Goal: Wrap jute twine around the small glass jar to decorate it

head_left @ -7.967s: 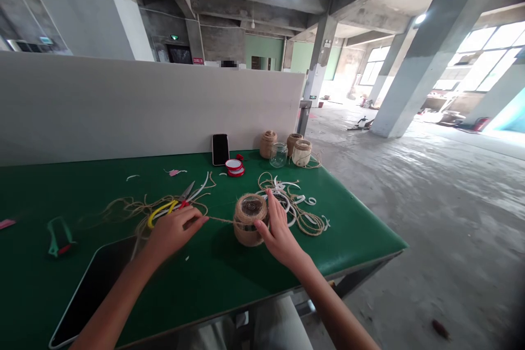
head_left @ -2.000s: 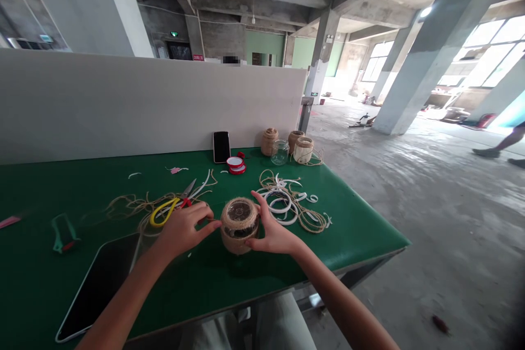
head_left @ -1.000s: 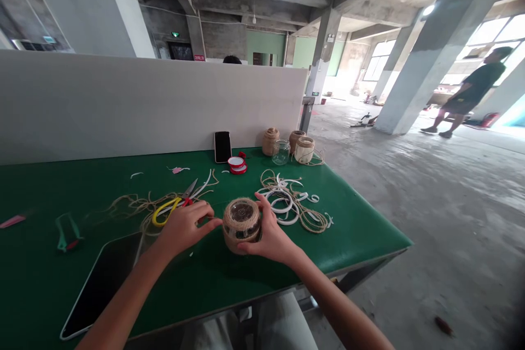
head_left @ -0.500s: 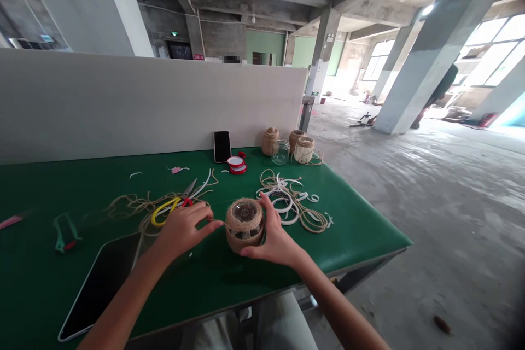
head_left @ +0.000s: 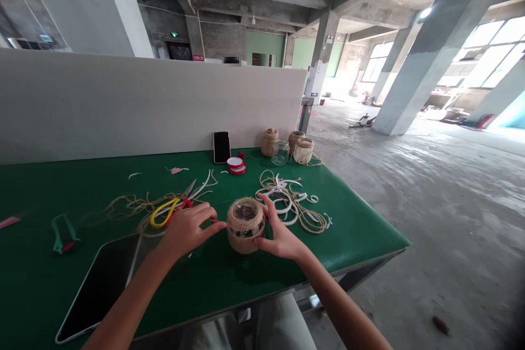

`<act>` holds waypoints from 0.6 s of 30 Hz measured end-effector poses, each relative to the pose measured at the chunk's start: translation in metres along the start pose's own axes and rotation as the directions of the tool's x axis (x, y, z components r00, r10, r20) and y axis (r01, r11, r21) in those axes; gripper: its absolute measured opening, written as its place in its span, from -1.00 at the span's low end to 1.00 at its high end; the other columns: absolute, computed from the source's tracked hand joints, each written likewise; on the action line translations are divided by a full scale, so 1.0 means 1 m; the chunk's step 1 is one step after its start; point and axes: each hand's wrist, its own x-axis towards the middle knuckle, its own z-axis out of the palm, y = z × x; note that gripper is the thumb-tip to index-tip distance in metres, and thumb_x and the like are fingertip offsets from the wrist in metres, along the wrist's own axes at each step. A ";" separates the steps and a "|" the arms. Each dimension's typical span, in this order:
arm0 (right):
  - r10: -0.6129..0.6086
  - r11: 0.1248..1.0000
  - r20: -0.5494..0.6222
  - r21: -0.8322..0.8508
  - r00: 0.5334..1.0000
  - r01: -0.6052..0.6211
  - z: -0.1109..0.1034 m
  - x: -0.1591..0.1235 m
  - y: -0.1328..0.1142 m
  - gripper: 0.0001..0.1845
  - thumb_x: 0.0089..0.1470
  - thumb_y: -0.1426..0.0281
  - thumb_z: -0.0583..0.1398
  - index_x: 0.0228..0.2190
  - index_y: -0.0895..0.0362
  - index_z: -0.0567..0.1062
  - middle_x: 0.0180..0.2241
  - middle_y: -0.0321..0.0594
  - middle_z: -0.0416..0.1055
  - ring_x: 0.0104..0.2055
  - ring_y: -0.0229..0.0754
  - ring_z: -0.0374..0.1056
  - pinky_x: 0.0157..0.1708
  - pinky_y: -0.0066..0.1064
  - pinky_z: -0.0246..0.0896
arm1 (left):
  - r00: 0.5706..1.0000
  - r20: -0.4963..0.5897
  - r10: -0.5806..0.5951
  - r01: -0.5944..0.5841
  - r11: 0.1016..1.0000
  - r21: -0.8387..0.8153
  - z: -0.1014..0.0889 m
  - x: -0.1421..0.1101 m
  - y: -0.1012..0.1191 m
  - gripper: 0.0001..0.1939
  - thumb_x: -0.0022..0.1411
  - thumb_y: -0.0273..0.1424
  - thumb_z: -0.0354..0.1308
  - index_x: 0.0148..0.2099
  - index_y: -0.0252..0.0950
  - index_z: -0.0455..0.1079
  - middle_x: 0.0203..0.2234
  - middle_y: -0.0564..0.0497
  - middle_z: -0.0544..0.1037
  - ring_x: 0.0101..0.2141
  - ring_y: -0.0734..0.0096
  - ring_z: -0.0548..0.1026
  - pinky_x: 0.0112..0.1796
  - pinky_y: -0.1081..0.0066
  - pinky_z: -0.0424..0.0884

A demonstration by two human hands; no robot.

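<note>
Twine-wrapped glass jar (head_left: 245, 238) standing upright on the green desk (head_left: 213, 298), its coiled jute covering most of the side and its dark glass end facing up, with the right hand (head_left: 279, 235) cupping it and the left hand (head_left: 186, 229) just beside it.

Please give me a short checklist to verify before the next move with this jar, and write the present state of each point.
1. Twine-wrapped glass jar stands upright on the green table: ok.
2. Right hand holds the jar's side: ok.
3. Left hand has a firm pinch on the twine strand: cannot tell, the fingers hide it.
4. Wrapping has no gaps: not ok, glass shows low on the jar.
5. Yellow-handled scissors lie near the left hand: ok.
</note>
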 end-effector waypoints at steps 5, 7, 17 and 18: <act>0.139 0.952 -0.203 -0.242 0.969 -0.187 0.010 -0.004 -0.004 0.31 -0.31 0.19 0.40 0.24 -0.01 -0.32 0.27 -0.04 -0.18 0.33 0.11 -0.26 0.26 0.01 -0.33 | 1.000 0.007 0.006 -0.006 1.000 -0.005 0.001 0.000 0.000 -0.64 0.25 -0.11 0.02 -0.41 -0.29 0.33 -0.53 0.10 0.42 -0.51 0.52 0.39 -0.44 0.49 0.18; 0.165 0.923 -0.249 -0.301 0.954 -0.238 0.016 -0.003 -0.007 0.33 -0.36 0.17 0.42 0.24 -0.02 -0.29 0.23 -0.05 -0.10 0.30 0.13 -0.17 0.24 0.04 -0.31 | 1.000 0.000 0.007 -0.007 1.000 0.008 0.000 0.000 0.000 -0.63 0.25 -0.09 0.02 -0.41 -0.28 0.33 -0.53 0.10 0.42 -0.52 0.52 0.39 -0.45 0.49 0.18; 0.090 0.993 -0.080 -0.069 0.993 -0.096 0.002 0.002 -0.003 0.19 -0.24 0.40 0.37 0.22 -0.04 -0.27 0.15 -0.10 0.09 0.23 -0.01 0.04 0.23 -0.10 -0.17 | 0.999 0.033 -0.018 0.018 1.000 -0.001 -0.004 -0.001 0.001 -0.62 0.22 -0.08 0.03 -0.43 -0.27 0.35 -0.52 0.09 0.43 -0.53 0.52 0.37 -0.46 0.50 0.18; 0.066 0.998 -0.040 -0.013 0.997 -0.066 -0.001 0.003 -0.003 0.16 -0.21 0.43 0.35 0.22 -0.05 -0.26 0.16 -0.10 0.10 0.23 -0.04 0.06 0.23 -0.12 -0.16 | 0.999 0.037 -0.022 0.022 1.000 -0.006 -0.005 -0.001 0.001 -0.62 0.22 -0.08 0.03 -0.43 -0.27 0.35 -0.52 0.09 0.43 -0.53 0.52 0.37 -0.46 0.50 0.18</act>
